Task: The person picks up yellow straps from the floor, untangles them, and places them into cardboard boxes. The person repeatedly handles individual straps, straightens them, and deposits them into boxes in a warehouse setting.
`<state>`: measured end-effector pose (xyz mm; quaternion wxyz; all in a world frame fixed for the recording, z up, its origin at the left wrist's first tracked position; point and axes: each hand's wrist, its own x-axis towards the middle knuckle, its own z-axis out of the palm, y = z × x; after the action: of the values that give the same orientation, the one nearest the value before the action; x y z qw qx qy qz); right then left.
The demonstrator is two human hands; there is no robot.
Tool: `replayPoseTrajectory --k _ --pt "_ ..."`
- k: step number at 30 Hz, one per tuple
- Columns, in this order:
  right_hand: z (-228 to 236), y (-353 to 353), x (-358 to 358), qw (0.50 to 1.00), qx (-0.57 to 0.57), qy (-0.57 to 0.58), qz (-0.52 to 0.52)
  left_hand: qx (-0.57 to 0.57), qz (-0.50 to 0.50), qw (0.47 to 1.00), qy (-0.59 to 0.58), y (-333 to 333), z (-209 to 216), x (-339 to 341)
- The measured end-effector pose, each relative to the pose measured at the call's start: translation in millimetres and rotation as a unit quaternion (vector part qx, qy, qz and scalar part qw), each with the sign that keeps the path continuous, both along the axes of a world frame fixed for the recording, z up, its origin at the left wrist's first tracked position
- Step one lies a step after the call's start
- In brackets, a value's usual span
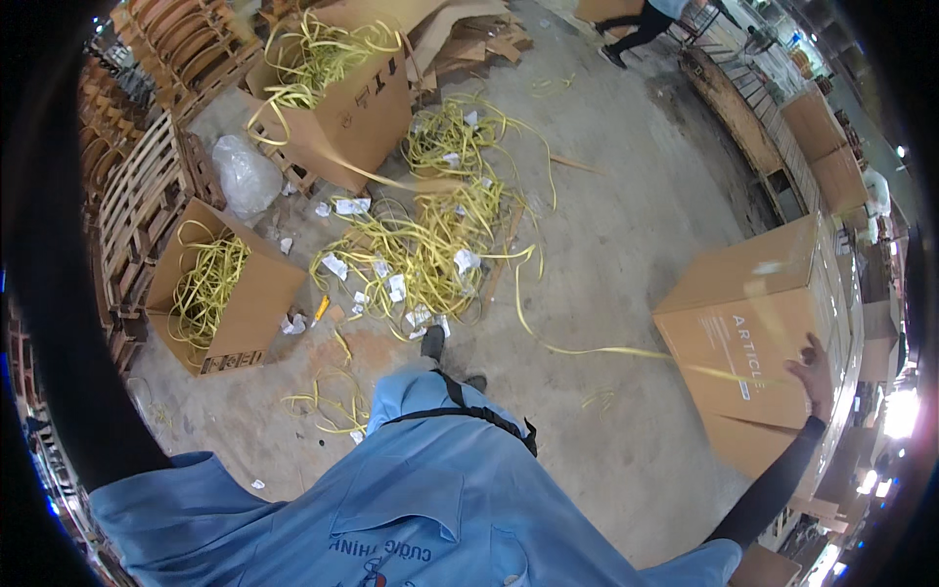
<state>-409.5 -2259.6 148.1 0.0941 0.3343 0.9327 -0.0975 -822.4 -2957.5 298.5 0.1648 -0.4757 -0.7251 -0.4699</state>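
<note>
My right hand [810, 377] is at the side of a large taped cardboard box [704, 303], its fingers apart. A yellow strap [606, 350] runs from the floor pile across the box face and its blurred end comes close to that hand; a grip on it does not show. My left arm [59, 323], in a black sleeve, stretches up along the left rim, and its hand is out of the picture. By my feet lies a tangled heap of yellow straps [421, 254] with white paper scraps among them.
Two open cartons, one tall [342, 127] and one tilted [264, 303], hold more strapping. Wooden pallets [147, 205] stand at left beside a clear plastic bag [246, 176]. A small yellow-orange object [321, 309] lies on the floor. Another person [641, 27] walks at the far side.
</note>
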Motion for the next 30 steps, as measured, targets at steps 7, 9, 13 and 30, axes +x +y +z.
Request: replayPoseTrajectory --k 7,9,13,30 --pt "-35 -303 -147 0.778 -0.364 0.431 0.276 -0.245 -0.240 0.916 -0.205 127 -117 73" --pt "-47 -362 -171 0.749 -0.380 0.409 0.356 -0.204 -0.273 0.889 -0.306 146 -142 96" --pt "-77 -428 -186 0.720 -0.438 0.487 0.231 -0.062 -0.219 0.919 -0.321 145 -169 118" --pt "-98 -438 -150 0.774 -0.433 0.412 0.210 0.072 -0.141 0.797 -0.583 48 -242 186"
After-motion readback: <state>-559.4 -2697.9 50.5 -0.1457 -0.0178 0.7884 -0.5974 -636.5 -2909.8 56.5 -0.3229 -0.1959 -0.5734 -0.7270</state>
